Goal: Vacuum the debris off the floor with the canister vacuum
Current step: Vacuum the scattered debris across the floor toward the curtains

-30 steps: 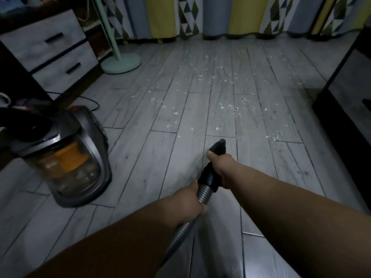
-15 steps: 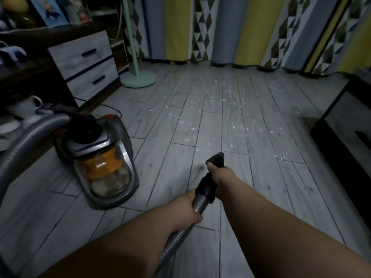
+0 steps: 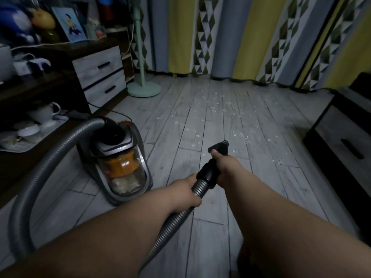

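- Far left of frame: dark shelf unit (image 3: 40,91) w/ white cups (image 3: 43,114) on a lower level; toys & a picture card (image 3: 70,24) on top, upper left.
- Left edge to centre: grey ribbed hose (image 3: 21,217) leaves the top of the canister vacuum (image 3: 120,163), loops out to the left edge & down, passes behind the left forearm, then comes up to the hands.
- Left of centre: canister vacuum stands on the floor (image 3: 210,247), clear dust bin facing the camera, orange part inside, pale fluff at the bottom.
- Behind it: two-drawer unit (image 3: 100,77), grey fronts, black handles; mint-green stand base (image 3: 144,88) just to its right.
- Centre: left hand (image 3: 186,193) curled round the ribbed hose, just behind the black cuff.
- Just right & ahead: right hand (image 3: 224,167) wrapped round the black handle tube (image 3: 208,173), thumb laid along the top. Nozzle end (image 3: 219,146) sticks out past the thumb; can't tell if it touches the floor.
- Centre to right, mid-frame: debris (image 3: 220,109), small white flecks scattered over the planks ahead of the nozzle end, toward the curtains (image 3: 230,37); a few more to the right of the right hand.
- Right edge: dark low cabinet (image 3: 341,137), grey front panel.
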A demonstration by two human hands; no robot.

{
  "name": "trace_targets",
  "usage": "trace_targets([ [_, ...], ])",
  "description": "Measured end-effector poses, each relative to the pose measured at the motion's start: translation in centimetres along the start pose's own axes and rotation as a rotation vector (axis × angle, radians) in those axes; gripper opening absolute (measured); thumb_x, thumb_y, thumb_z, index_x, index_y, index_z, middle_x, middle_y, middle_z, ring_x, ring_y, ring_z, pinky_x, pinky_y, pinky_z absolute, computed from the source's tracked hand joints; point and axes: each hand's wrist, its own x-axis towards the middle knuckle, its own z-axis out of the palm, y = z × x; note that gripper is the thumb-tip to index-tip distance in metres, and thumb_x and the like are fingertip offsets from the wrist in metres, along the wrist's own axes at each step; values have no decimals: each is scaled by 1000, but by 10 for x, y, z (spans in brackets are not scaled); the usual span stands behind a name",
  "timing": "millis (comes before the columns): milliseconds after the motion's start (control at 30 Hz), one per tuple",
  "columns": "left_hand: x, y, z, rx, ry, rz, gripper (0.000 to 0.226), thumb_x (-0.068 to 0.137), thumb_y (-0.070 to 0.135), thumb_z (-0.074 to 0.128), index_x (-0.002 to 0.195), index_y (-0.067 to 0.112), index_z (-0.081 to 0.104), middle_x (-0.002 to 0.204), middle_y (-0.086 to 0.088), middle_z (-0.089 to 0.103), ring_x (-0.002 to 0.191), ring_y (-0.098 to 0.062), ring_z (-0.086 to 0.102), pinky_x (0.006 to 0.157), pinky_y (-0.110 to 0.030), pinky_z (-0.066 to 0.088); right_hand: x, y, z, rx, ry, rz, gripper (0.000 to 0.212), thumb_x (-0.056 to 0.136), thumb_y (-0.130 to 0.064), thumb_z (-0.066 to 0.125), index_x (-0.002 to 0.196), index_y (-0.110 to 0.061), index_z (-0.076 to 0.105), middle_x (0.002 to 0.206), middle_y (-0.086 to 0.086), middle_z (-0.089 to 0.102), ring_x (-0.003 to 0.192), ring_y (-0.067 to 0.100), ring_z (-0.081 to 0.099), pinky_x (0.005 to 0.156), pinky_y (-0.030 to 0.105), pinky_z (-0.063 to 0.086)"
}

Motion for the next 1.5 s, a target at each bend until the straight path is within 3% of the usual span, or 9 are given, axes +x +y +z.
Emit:
trace_targets([
  [167, -9, 18, 11, 46, -34, 11, 73, 75, 23, 62, 138, 41, 30, 97, 2, 58, 90, -19, 60, 81, -33, 55, -5, 2, -25, -1, 10, 75, 57, 88, -30, 68, 131, -2, 46, 111, 23, 61, 79, 35, 61, 71, 49, 52],
  [500, 27, -5, -1, -41, -48, 0, 66, 74, 25, 62, 131, 42, 35, 97, 1, 59, 89, -19, 61, 78, -35, 56, 26, 2, -4, -6, -1, 17, 48, 89, -31, 67, 125, -5, 50, 107, 20, 63, 85, 37, 64, 59, 41, 52],
  [633, 48, -1, -7, -75, -19, 22, 64, 76, 25, 62, 132, 38, 34, 94, 1, 59, 86, -18, 61, 76, -33, 56, 44, -20, 6, -26, -7, -5, 48, 89, -31, 66, 127, -4, 51, 110, 19, 63, 88, 37, 64, 70, 45, 52],
  [733, 63, 0, -17, -96, -4, 6, 64, 75, 25, 62, 131, 37, 35, 101, -3, 61, 90, -20, 62, 82, -39, 57, 57, -29, 13, -13, -32, 11, 49, 89, -31, 66, 126, -3, 52, 109, 19, 64, 82, 35, 63, 61, 42, 51],
  [900, 108, 7, -17, -137, -7, -50, 64, 78, 31, 64, 134, 34, 34, 106, -3, 61, 93, -20, 63, 86, -40, 55, 102, -40, 14, 29, -45, 58, 48, 89, -29, 67, 126, -1, 53, 109, 18, 63, 86, 36, 62, 76, 49, 51],
  [1033, 143, 10, 4, -184, 24, -88, 75, 75, 45, 68, 139, 38, 29, 117, -3, 60, 95, -20, 63, 88, -40, 54, 134, -36, 1, 10, -61, 106, 44, 90, -28, 66, 123, -1, 55, 93, 16, 64, 76, 33, 62, 63, 43, 51],
  [1200, 188, 19, 19, -229, 35, -135, 58, 68, 45, 73, 119, 41, 46, 93, 11, 59, 82, -10, 62, 69, -28, 52, 172, -38, -16, 0, -75, 128, 42, 91, -26, 64, 124, -2, 55, 92, 16, 63, 77, 32, 62, 67, 44, 51],
  [1333, 218, 24, 26, -207, 8, -179, 46, 64, 37, 74, 105, 36, 52, 97, 7, 63, 85, -12, 64, 79, -34, 54, 198, -40, -18, -55, -96, 137, 43, 92, -25, 63, 128, -3, 52, 107, 19, 63, 79, 32, 61, 65, 43, 49],
  [1500, 241, 17, 22, -183, -35, -209, 31, 68, 35, 71, 95, 36, 56, 92, 6, 64, 83, -12, 63, 74, -29, 51, 222, -43, -8, -125, -68, 178, 44, 91, -24, 65, 128, -4, 51, 115, 21, 61, 96, 39, 61, 87, 53, 51],
])
